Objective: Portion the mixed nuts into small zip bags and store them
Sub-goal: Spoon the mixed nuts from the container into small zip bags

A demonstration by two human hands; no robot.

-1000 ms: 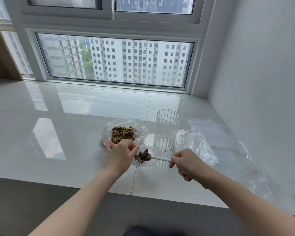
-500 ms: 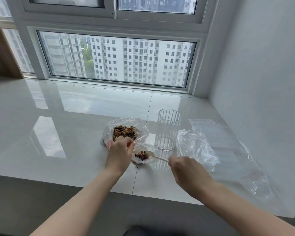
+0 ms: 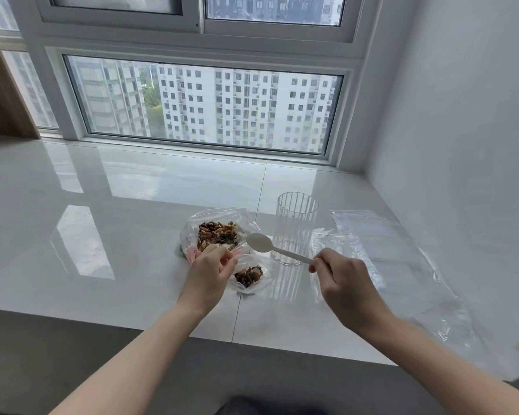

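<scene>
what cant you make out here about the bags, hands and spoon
Head view only:
- Left hand: its back hides the fingertips and whether they pinch the small bag.
- Right hand: covers the spoon handle's end.
- Big bag: nut kinds too small.
- Loose bags: count unclear, clear plastic overlaps.

I see the big clear bag (image 3: 219,232) lying open on the white table (image 3: 102,235), its mouth spread wide, a heap of brown mixed nuts (image 3: 218,233) showing inside. Just near of it and slightly right sits the small zip bag (image 3: 249,275), clear, open at the top, with a little portion of nuts (image 3: 248,274) at its bottom. Further right, more empty clear bags (image 3: 372,235) lie flat and crumpled, reaching toward the near edge.
</scene>
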